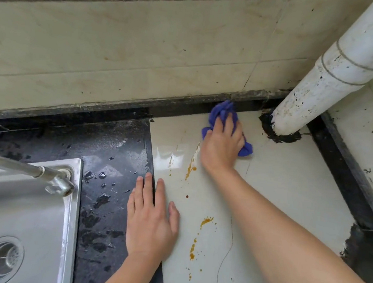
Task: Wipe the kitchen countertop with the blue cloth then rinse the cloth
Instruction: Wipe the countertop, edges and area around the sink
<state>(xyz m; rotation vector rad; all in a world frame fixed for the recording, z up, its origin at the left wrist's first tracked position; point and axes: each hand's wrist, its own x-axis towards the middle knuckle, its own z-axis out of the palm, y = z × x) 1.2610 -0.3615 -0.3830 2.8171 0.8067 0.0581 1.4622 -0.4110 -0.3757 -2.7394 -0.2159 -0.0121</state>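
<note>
Our right forearm (296, 245) reaches in from the lower right across the pale tabletop (280, 185). At its end our right hand (223, 143) grips the blue cloth (223, 113), fingers curled over the bunched fabric and pressing it down at the back edge, against the dark strip under the tiled wall (121, 53). Cloth ends stick out past our fingertips and beside the little finger. Our left hand (152, 218) lies flat with straight fingers, holding nothing, across the seam between the pale surface and a wet black slab (115, 157). Orange stains (192, 250) streak the pale surface between our arms. A white pipe (325, 82) rises just right of the cloth, and a steel sink (23, 216) with its faucet (17, 167) sits at the far left.
</note>
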